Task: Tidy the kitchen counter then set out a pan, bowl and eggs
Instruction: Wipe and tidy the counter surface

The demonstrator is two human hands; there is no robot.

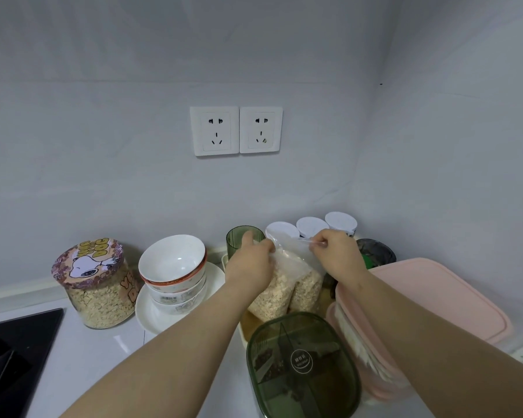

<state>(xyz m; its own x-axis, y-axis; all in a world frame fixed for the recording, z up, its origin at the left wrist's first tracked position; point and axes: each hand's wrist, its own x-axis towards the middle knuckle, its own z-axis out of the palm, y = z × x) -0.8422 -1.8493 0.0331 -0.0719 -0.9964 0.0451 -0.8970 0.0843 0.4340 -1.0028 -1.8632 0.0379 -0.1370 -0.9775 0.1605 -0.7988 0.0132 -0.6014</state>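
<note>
Head view, tidying step: left hand point(248, 265) and right hand point(336, 254) each pinch the top of the oat bag point(280, 292), far right. Next probably calls for sealing it and stowing it.

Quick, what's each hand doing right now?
Left hand: pinching the top of the clear oat bag.
Right hand: pinching the same bag's top edge.
</note>
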